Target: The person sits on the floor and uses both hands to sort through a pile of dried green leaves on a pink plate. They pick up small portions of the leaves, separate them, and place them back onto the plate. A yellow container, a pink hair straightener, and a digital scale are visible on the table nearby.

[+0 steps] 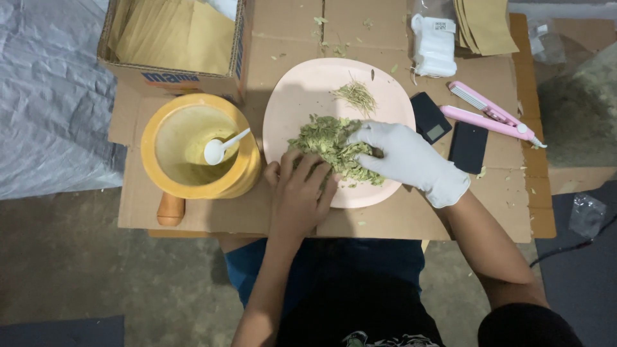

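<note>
A pink plate (302,96) lies on flattened cardboard and carries a heap of dried green leaves (328,138) plus a small tuft of thin stems (357,96) farther back. My left hand (299,189), bare, rests on the plate's near rim with its fingers reaching into the leaf heap. My right hand (405,157), in a white glove, lies on the right side of the heap, fingertips in the leaves. Whether either hand pinches leaves is hidden.
A yellow mortar (196,148) with a white spoon (222,148) stands left, a pestle (170,209) beneath it. A cardboard box (177,38) of brown envelopes sits behind. Right: a small black scale (430,119), black rectangle (468,146), pink sealer (491,112), white packets (434,45).
</note>
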